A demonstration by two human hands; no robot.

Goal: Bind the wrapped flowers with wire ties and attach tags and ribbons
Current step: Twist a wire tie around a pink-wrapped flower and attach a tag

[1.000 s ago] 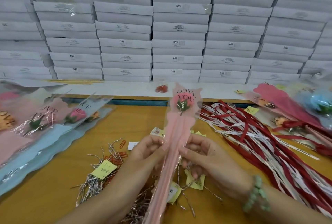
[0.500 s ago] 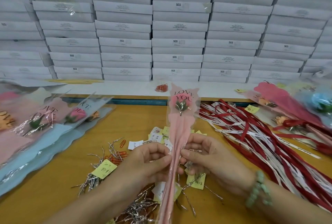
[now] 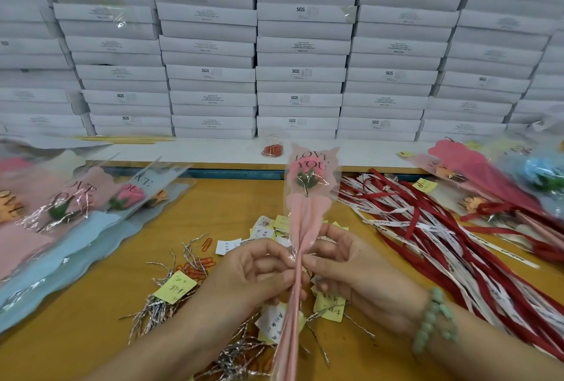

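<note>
Held upright above the surface [image 3: 100, 304], the wrapped flower [image 3: 306, 197], a pink rose in clear "LOVE YOU" film, is pinched at its gathered neck between the left hand [image 3: 256, 273] and right hand [image 3: 351, 270].

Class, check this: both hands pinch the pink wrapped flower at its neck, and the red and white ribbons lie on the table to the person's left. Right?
No. The head view shows the red and white ribbons lying on the table to the person's right, not left. The left hand and right hand do pinch the pink wrapped flower at its neck.
</note>
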